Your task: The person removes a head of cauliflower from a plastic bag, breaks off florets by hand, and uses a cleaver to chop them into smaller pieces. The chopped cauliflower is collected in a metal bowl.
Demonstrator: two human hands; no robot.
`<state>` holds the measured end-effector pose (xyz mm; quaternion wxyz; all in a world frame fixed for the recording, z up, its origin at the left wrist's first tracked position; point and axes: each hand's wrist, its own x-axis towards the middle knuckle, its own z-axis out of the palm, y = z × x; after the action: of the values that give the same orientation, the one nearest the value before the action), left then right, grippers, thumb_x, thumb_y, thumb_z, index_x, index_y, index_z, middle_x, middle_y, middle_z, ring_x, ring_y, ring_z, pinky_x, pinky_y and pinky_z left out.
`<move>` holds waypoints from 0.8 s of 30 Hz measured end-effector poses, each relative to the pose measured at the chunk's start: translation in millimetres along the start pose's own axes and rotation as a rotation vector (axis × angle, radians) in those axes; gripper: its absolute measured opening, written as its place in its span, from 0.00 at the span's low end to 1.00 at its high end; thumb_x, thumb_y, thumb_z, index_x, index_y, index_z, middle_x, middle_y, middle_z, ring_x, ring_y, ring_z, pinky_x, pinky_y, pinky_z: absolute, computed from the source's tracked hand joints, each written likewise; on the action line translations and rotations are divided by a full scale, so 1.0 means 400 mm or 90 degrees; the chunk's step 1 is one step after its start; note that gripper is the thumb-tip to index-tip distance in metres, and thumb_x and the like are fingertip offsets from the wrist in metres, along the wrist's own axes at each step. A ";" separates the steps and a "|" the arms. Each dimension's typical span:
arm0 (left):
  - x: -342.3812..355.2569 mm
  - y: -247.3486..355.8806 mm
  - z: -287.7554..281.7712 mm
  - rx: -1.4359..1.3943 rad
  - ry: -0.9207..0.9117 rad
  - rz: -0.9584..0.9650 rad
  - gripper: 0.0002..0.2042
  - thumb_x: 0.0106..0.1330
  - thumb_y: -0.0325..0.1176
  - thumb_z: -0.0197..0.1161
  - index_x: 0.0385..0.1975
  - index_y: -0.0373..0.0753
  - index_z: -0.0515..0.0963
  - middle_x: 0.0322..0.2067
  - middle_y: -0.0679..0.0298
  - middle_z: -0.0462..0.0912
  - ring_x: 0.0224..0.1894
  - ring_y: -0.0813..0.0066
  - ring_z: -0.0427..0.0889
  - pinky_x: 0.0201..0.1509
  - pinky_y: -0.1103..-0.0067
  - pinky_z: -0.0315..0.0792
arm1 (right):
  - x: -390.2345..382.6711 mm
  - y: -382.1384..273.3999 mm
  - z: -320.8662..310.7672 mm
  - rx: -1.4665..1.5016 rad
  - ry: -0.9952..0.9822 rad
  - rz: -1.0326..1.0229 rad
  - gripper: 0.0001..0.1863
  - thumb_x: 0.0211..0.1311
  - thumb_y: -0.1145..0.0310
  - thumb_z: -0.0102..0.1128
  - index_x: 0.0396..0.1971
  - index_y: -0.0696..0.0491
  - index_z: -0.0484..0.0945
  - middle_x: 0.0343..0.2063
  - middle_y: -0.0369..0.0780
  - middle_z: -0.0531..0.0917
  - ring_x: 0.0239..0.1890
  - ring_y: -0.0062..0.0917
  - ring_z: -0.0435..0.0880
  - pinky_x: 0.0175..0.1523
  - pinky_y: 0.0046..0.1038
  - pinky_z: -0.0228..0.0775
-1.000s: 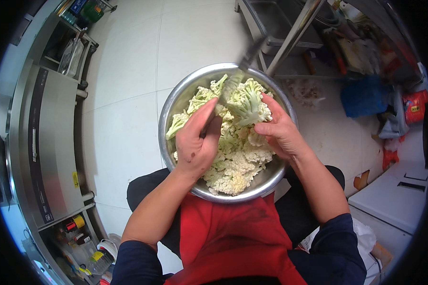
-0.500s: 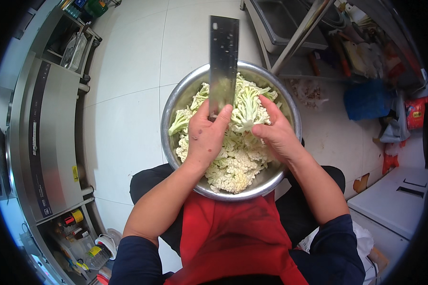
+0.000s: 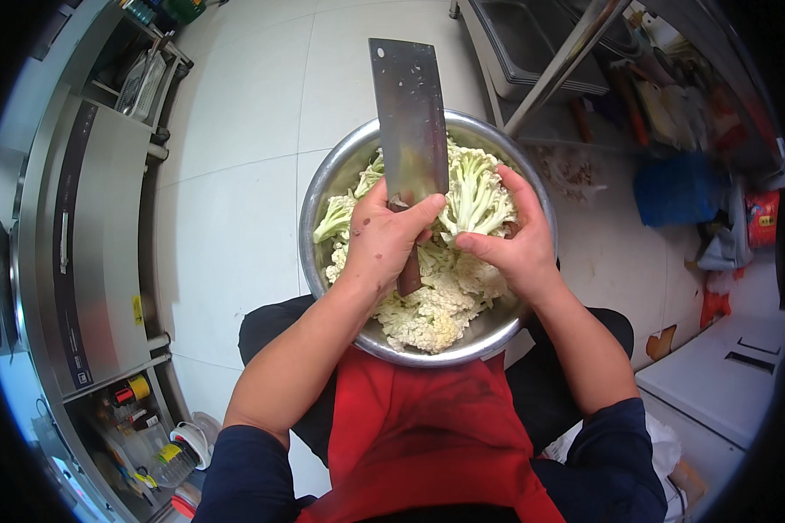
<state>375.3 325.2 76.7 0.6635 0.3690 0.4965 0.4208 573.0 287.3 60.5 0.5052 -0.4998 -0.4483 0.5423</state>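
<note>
My left hand (image 3: 384,240) is closed around the brown handle of a cleaver (image 3: 410,113), its broad dark blade pointing away from me over the far rim. Small white bits stick to the blade. In my right hand (image 3: 519,231) is a cauliflower floret (image 3: 478,192), pale green stalks showing, gripped between thumb and fingers just right of the blade. Both hands are over a large steel bowl (image 3: 309,218) held between my knees. Cut cauliflower pieces (image 3: 436,309) fill much of the bowl.
A steel cabinet (image 3: 113,253) runs along the left, with bottles (image 3: 174,466) on a low shelf. Metal trays (image 3: 541,44) sit on a rack at the far right, near a blue bag (image 3: 672,187). A white box-like appliance (image 3: 724,366) stands at the right.
The cleaver has turned so more of its flat side and its handle show. My right hand and the floret have shifted slightly right, with more stalk visible.
</note>
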 end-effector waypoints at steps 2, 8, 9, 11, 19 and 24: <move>0.004 -0.002 -0.001 0.001 -0.017 0.011 0.13 0.69 0.28 0.74 0.51 0.38 0.81 0.35 0.69 0.84 0.30 0.82 0.78 0.35 0.83 0.74 | -0.004 0.010 0.005 -0.042 0.017 -0.050 0.55 0.51 0.67 0.88 0.77 0.61 0.61 0.65 0.47 0.78 0.65 0.30 0.81 0.70 0.32 0.74; -0.004 0.010 -0.001 0.028 -0.006 -0.073 0.14 0.74 0.32 0.71 0.55 0.38 0.81 0.36 0.69 0.84 0.30 0.82 0.79 0.36 0.83 0.75 | -0.001 0.005 0.008 -0.099 0.042 -0.099 0.53 0.54 0.70 0.86 0.77 0.62 0.61 0.66 0.46 0.78 0.66 0.31 0.81 0.70 0.33 0.74; -0.006 0.012 0.001 0.048 0.008 -0.080 0.14 0.75 0.33 0.70 0.56 0.38 0.81 0.36 0.69 0.84 0.31 0.83 0.79 0.36 0.83 0.76 | 0.003 -0.012 0.015 -0.014 0.053 -0.052 0.52 0.55 0.71 0.85 0.77 0.62 0.61 0.66 0.46 0.78 0.66 0.32 0.80 0.70 0.33 0.75; -0.008 0.001 -0.008 0.092 0.017 -0.043 0.14 0.77 0.34 0.68 0.57 0.38 0.81 0.36 0.68 0.84 0.31 0.84 0.79 0.36 0.83 0.76 | 0.014 -0.017 0.002 0.142 0.033 0.022 0.49 0.59 0.72 0.81 0.77 0.62 0.61 0.66 0.45 0.78 0.66 0.31 0.81 0.70 0.33 0.75; -0.003 -0.032 -0.035 0.462 0.033 0.371 0.25 0.76 0.31 0.61 0.73 0.45 0.75 0.67 0.41 0.75 0.68 0.45 0.79 0.67 0.63 0.76 | 0.029 -0.027 -0.019 0.284 -0.015 0.182 0.42 0.69 0.63 0.74 0.76 0.60 0.64 0.64 0.43 0.81 0.62 0.27 0.83 0.66 0.32 0.78; -0.019 -0.028 -0.034 0.478 -0.097 0.307 0.20 0.72 0.31 0.69 0.64 0.45 0.84 0.76 0.40 0.62 0.77 0.48 0.67 0.73 0.65 0.70 | 0.021 -0.035 -0.004 0.245 0.011 0.191 0.40 0.68 0.69 0.74 0.76 0.61 0.64 0.62 0.44 0.82 0.59 0.26 0.84 0.63 0.30 0.80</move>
<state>363.3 315.1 65.8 0.4013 0.7190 0.4644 0.3261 575.9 296.8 73.4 0.5084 -0.4598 -0.2532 0.6826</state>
